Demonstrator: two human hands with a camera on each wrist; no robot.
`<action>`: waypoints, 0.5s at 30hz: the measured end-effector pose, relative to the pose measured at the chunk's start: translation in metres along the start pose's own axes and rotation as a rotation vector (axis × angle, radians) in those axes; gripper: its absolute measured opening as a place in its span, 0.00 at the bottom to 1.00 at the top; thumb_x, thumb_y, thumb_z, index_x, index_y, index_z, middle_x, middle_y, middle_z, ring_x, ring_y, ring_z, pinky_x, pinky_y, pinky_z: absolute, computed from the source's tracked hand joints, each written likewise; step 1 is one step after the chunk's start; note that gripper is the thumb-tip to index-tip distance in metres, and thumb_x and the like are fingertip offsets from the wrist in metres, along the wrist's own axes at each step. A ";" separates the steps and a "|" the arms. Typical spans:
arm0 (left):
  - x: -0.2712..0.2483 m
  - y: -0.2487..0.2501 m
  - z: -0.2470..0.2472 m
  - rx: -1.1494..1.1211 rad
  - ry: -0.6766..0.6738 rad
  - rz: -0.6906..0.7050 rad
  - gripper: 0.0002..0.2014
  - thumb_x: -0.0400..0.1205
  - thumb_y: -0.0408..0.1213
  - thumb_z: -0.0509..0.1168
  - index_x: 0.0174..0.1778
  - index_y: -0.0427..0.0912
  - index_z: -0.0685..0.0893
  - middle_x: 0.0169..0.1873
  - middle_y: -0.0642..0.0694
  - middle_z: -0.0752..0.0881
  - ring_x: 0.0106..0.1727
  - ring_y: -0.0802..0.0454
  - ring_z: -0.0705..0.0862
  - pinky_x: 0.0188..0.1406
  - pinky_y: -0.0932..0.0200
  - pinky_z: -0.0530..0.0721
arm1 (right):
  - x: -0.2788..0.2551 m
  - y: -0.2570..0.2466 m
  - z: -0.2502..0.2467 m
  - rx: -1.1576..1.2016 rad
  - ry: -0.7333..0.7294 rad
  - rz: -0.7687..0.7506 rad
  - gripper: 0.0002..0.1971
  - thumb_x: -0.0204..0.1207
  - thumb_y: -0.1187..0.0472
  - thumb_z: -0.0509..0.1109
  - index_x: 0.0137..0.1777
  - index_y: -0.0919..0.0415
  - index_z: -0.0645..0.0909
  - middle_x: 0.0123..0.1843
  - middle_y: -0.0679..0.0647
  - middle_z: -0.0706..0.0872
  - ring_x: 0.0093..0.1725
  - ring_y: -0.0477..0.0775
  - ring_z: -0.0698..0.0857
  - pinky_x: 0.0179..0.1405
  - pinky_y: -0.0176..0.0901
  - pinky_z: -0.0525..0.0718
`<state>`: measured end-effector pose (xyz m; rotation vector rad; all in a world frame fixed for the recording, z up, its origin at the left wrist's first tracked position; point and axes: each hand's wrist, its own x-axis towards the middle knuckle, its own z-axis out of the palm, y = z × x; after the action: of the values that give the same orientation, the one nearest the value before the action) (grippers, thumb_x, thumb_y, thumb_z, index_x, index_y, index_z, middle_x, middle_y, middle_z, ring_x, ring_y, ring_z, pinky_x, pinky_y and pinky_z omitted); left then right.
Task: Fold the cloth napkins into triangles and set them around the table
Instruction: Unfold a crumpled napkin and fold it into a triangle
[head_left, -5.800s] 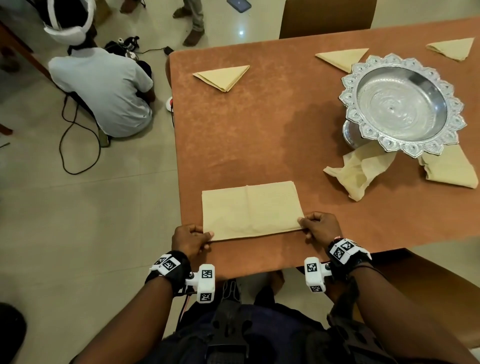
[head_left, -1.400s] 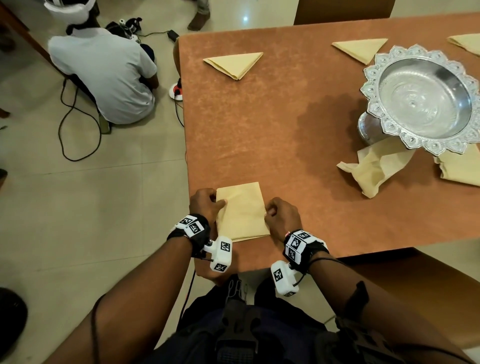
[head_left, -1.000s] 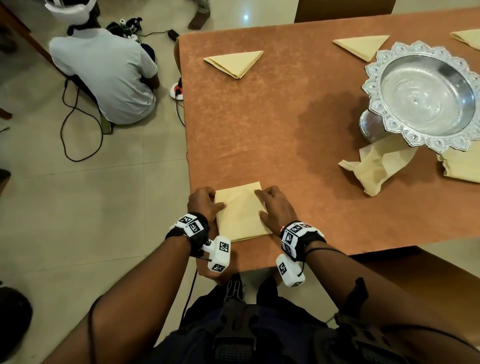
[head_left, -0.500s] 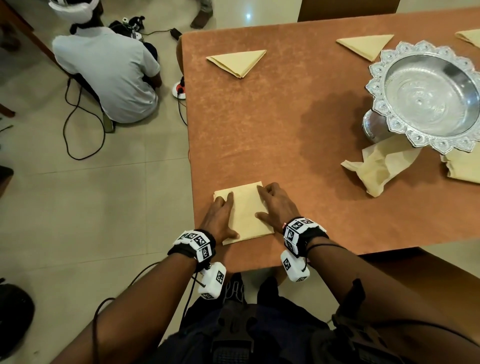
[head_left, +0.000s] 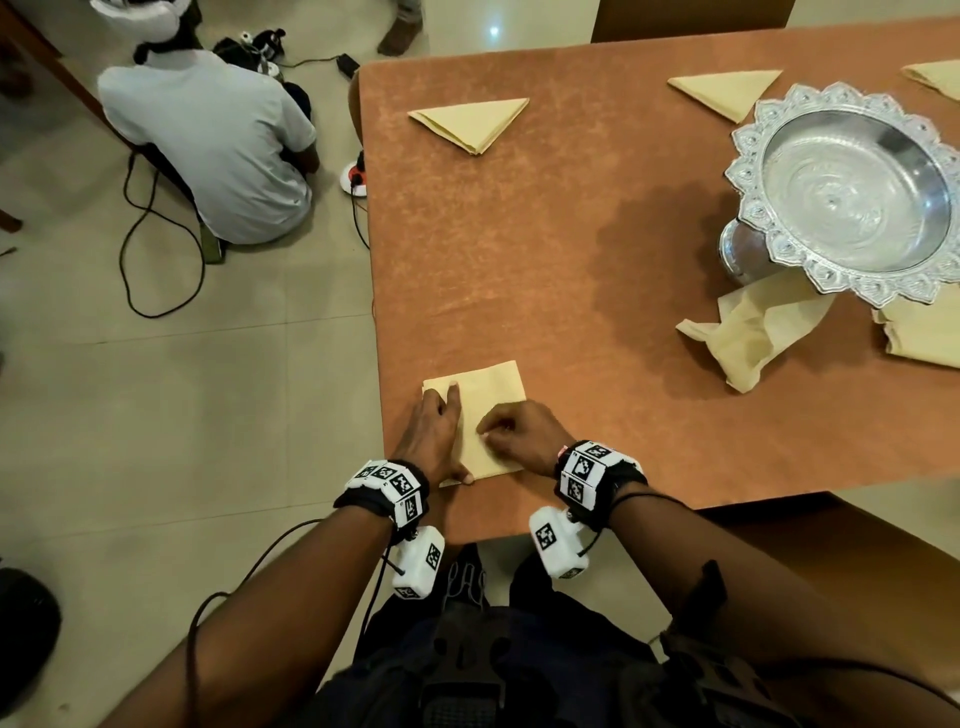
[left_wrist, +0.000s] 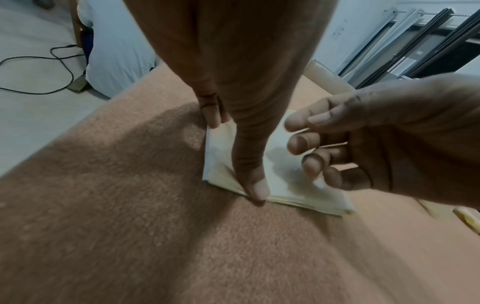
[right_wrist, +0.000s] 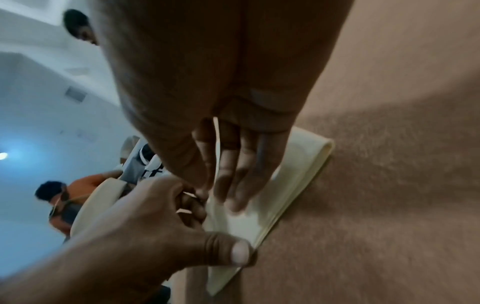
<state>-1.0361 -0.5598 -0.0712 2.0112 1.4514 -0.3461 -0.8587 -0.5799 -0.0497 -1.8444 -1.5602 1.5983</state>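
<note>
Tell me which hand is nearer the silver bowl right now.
Right. The right hand is on the folded napkin's bowl-side half; the left hand presses its far side, further from the silver bowl. Neither touches the bowl.

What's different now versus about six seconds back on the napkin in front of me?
The napkin went from a wide rectangle to a narrower folded square. The left hand moved from its near corner to lie flat on its left side; the right hand shifted inward, fingers curled over it. The folded triangles and silver bowl stayed put.
</note>
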 end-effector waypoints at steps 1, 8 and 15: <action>0.000 0.001 0.000 -0.001 0.003 0.001 0.69 0.59 0.54 0.84 0.85 0.39 0.44 0.67 0.36 0.65 0.75 0.34 0.63 0.74 0.50 0.70 | -0.003 -0.003 0.007 0.178 -0.118 0.076 0.08 0.75 0.70 0.69 0.52 0.64 0.86 0.46 0.68 0.90 0.42 0.59 0.88 0.47 0.52 0.88; -0.001 -0.002 -0.001 0.016 0.001 0.007 0.70 0.58 0.59 0.83 0.85 0.39 0.44 0.64 0.38 0.66 0.73 0.34 0.64 0.73 0.49 0.70 | -0.006 0.012 -0.006 0.572 -0.052 0.264 0.12 0.76 0.73 0.65 0.58 0.70 0.81 0.47 0.68 0.91 0.42 0.60 0.91 0.35 0.40 0.87; -0.001 -0.002 -0.003 0.011 -0.008 0.015 0.70 0.59 0.59 0.82 0.85 0.39 0.43 0.66 0.38 0.65 0.74 0.37 0.63 0.76 0.50 0.66 | 0.010 0.019 -0.039 0.577 0.325 0.286 0.05 0.78 0.71 0.69 0.52 0.67 0.83 0.40 0.65 0.90 0.28 0.52 0.89 0.25 0.37 0.84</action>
<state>-1.0388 -0.5585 -0.0689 2.0257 1.4320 -0.3565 -0.8181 -0.5627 -0.0548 -1.9073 -0.6309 1.5386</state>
